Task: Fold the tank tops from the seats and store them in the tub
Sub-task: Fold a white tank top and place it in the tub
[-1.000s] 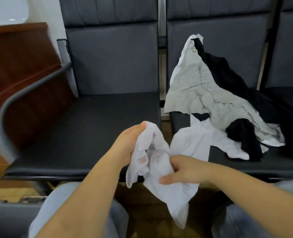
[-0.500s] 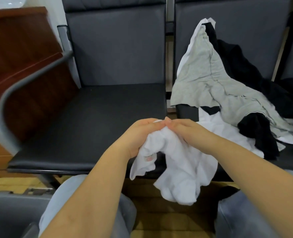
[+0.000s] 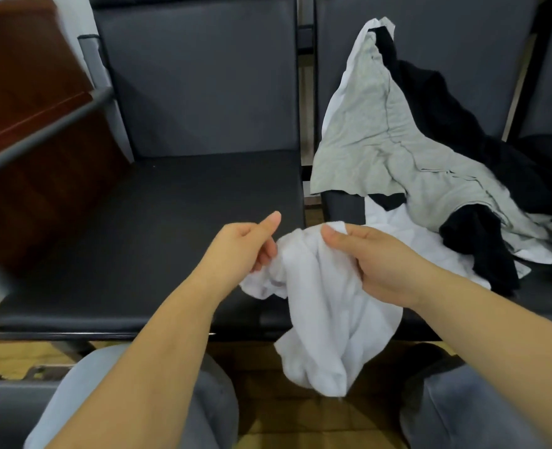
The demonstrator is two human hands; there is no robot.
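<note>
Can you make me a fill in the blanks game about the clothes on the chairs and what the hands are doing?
1. Both hands hold a bunched ____ tank top.
2. The left hand and the right hand grip it near its ____ edge.
3. The grey top lies on the seat to the ____ .

Missing words: white; top; right

The crumpled white cotton tank top (image 3: 326,306) hides most fingers of the right hand (image 3: 385,264). Right of it, a black cloth garment (image 3: 462,124) lies half buried under a light grey cotton top (image 3: 381,137). The blurry grey metal armrest (image 3: 41,131), far left of it, maybe runs off the picture's edge.
</note>
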